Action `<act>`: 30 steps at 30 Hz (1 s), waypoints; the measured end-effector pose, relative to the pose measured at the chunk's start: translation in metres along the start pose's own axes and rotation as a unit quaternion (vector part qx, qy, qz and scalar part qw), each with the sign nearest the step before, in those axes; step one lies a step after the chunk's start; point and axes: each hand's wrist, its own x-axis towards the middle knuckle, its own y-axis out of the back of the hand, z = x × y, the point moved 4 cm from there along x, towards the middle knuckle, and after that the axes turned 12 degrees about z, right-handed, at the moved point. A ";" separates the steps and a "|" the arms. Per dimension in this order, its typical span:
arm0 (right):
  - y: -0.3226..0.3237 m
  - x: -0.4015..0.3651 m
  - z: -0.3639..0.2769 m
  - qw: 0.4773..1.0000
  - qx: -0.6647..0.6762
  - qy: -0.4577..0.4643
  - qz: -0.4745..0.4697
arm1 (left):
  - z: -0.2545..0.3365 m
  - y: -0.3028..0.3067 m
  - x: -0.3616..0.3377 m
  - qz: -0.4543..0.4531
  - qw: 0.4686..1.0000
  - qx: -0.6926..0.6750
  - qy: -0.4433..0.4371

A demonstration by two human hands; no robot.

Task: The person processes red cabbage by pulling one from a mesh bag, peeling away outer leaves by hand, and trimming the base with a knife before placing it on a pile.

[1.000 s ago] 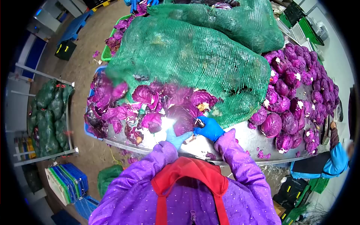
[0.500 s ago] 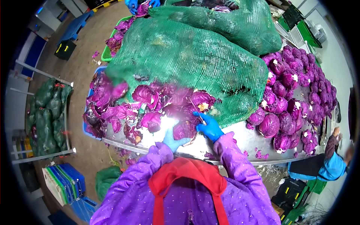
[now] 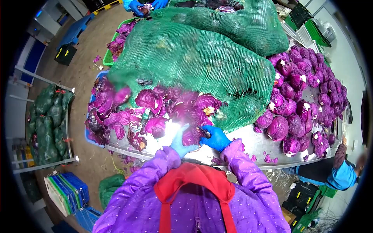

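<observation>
A red cabbage [image 3: 191, 136] sits low over the metal table in front of me. My left hand [image 3: 180, 144], in a light blue glove, is curled round its left and near side. My right hand [image 3: 216, 139], in a darker blue glove, is closed at the cabbage's right side. A thin dark piece shows at its fingers, apparently a small knife [image 3: 206, 133]; most of it is hidden. Loose purple cabbage leaves [image 3: 149, 99] are heaped just beyond and to the left. A blurred bright spot covers part of the heap.
Green net sacks [image 3: 194, 58] of cabbages lie across the table [image 3: 248, 145]. Many cabbages [image 3: 295, 124] are piled at the right. A blue crate [image 3: 90, 134] of leaves stands at the left edge. Another person's gloved hands [image 3: 145, 7] work at the far end; another person [image 3: 342, 174] is at the right.
My right hand has shifted slightly down and turned in against the cabbage's right side. My left hand keeps its place, its fingers raised a little. The far person's hands have moved slightly.
</observation>
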 end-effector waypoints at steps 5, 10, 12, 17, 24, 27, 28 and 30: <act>-0.008 0.002 0.048 0.975 0.179 -0.116 0.055 | 0.004 0.001 0.001 -0.046 0.998 0.041 -0.023; 0.001 -0.003 0.035 0.953 0.207 -0.209 0.067 | 0.005 0.003 0.000 -0.049 0.998 0.030 -0.028; -0.004 -0.006 0.020 0.954 0.242 -0.155 0.086 | 0.011 0.004 -0.002 -0.022 0.996 -0.057 0.057; -0.023 -0.019 0.012 0.965 0.229 -0.117 0.051 | -0.014 0.016 -0.002 0.049 0.996 0.066 0.024; -0.027 -0.023 -0.003 0.996 0.082 -0.043 0.002 | 0.003 0.013 -0.004 -0.007 0.982 0.190 0.001; -0.028 -0.018 0.021 0.934 0.312 -0.160 -0.066 | 0.007 0.018 -0.004 -0.035 0.980 0.195 0.002; -0.023 -0.018 0.024 0.937 0.304 -0.159 -0.058 | 0.007 0.020 -0.004 -0.034 0.980 0.197 -0.014; -0.015 -0.011 0.031 0.981 0.156 -0.110 -0.035 | 0.005 0.022 -0.006 -0.034 0.978 0.200 -0.044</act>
